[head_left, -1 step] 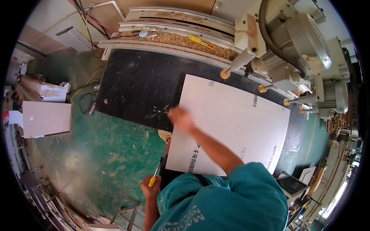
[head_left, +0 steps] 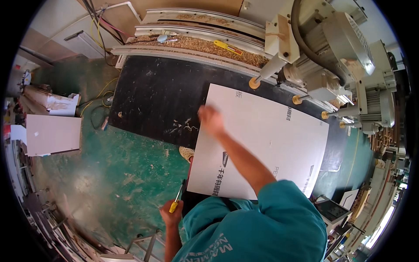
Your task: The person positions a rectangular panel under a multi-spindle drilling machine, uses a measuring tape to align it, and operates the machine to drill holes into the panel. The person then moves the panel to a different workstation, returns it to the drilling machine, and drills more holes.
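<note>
A white printed board [head_left: 266, 135] lies on the black tabletop [head_left: 157, 91], its near edge close to my body. My right hand [head_left: 210, 120] is over the board's left edge, smeared by motion, so its fingers cannot be made out. Low on the left, my left hand [head_left: 170, 213] is closed around the yellow handle of a slim tool [head_left: 176, 201]. A metal shaft with a dark tip points up from that handle; its exact kind is unclear. Thin pale shavings [head_left: 187, 126] lie on the tabletop left of my right hand.
Machine heads with round yellowish pads [head_left: 255, 83] overhang the far right of the board. A yellow knife-like tool [head_left: 228, 47] rests on the sawdust-covered rail behind. A pinkish-white panel [head_left: 53, 134] stands at left, near cables [head_left: 98, 107] on the green floor.
My right hand has moved slightly away from me along the board's left edge. A pale curl of shaving shows more clearly beside it. My left hand has barely shifted.
</note>
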The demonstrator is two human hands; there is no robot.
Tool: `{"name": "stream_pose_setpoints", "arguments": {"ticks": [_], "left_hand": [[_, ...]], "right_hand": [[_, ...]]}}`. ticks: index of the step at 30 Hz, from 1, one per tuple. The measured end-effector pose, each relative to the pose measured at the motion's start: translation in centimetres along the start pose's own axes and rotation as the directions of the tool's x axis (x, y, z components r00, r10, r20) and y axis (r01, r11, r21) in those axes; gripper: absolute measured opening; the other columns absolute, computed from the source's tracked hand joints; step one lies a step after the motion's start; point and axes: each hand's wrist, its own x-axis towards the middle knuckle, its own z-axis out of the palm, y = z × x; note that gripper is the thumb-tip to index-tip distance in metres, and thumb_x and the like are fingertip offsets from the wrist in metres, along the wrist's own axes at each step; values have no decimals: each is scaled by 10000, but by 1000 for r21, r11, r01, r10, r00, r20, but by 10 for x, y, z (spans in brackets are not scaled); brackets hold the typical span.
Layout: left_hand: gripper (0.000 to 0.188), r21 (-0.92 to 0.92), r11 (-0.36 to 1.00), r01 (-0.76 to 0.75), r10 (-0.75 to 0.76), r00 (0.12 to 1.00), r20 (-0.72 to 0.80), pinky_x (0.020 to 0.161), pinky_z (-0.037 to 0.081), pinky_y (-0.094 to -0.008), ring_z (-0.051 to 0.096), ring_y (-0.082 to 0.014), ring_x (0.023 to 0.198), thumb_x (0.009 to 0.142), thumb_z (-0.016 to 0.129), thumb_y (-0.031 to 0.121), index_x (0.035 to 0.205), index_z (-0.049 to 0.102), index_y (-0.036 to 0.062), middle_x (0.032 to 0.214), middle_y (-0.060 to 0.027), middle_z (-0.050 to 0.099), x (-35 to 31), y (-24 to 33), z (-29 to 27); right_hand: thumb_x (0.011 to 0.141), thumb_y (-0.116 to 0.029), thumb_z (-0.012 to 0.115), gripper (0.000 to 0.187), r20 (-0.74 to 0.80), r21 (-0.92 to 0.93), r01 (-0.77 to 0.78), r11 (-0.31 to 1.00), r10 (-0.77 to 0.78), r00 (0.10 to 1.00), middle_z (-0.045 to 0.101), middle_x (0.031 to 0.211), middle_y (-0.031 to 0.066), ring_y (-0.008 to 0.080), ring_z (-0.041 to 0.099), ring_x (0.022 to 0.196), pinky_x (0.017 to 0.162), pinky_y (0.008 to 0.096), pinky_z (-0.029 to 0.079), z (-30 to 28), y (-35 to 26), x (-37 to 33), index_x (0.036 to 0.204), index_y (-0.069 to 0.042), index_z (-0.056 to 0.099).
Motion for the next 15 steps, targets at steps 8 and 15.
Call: {"name": "stream_pose_setpoints", "arguments": {"ticks": [8, 15], "left_hand": [[206, 74, 987, 145, -140, 988, -69, 582, 500, -388, 655, -305, 620, 740, 787, 192, 791, 693, 15, 678, -155, 638, -111, -40, 34], [233, 11, 994, 109, -105, 980, -171, 587, 499, -384, 656, -302, 623, 749, 794, 227, 828, 706, 26, 675, -147, 640, -160, -38, 53]], "right_hand": [[897, -157, 549, 174, 73, -166, 211, 963, -201, 977, 627, 888, 140, 330, 629, 833, 691, 454, 518, 2, 35, -7, 1027, -94, 646], [955, -218, 501, 204, 355, 150, 204, 967, -245, 902, 614, 959, 209, 390, 616, 927, 772, 510, 491, 26, -19, -115, 939, -31, 580]]}}
